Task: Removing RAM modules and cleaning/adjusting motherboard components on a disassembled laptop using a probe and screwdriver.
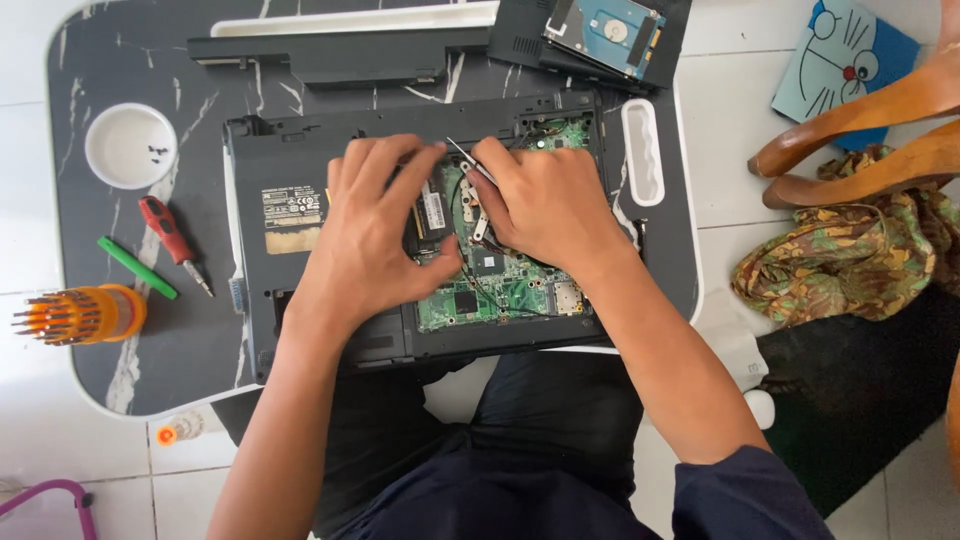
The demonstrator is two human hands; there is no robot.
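Both hands are inside the opened black laptop base [300, 210], which lies bottom-up on the dark marble-pattern lap table [200, 350] with its green circuit board [500, 290] exposed.

Left hand [375, 235]: palm down over the left part of the board, fingers loosely spread, fingertips by the memory module slot [432, 210]. Can't tell if it pinches anything; it looks like it's just bracing.

Right hand [545, 205]: fingers curled together, pinching thin silver tweezers [462, 155] whose tips point far-left, just above the metal bracket [478, 215] at the centre of the board.

Around it:
- White round dish [130, 147] with small dark screws, far left on the table.
- Red-handled screwdriver [170, 235] and green pen-like stick [135, 267] left of the laptop, lying side by side.
- Orange bit holder full of driver bits [85, 313] at the left edge of the table.
- Long black battery pack [340, 55] on the far side, beyond the laptop.
- Bare hard drive [608, 30] on a black cover panel [520, 35], far right.
- White oblong tray slot [643, 150] on the right of the table.
- Camouflage cloth [850, 250] on the tiled floor to the right, beside wooden chair legs [860, 120].
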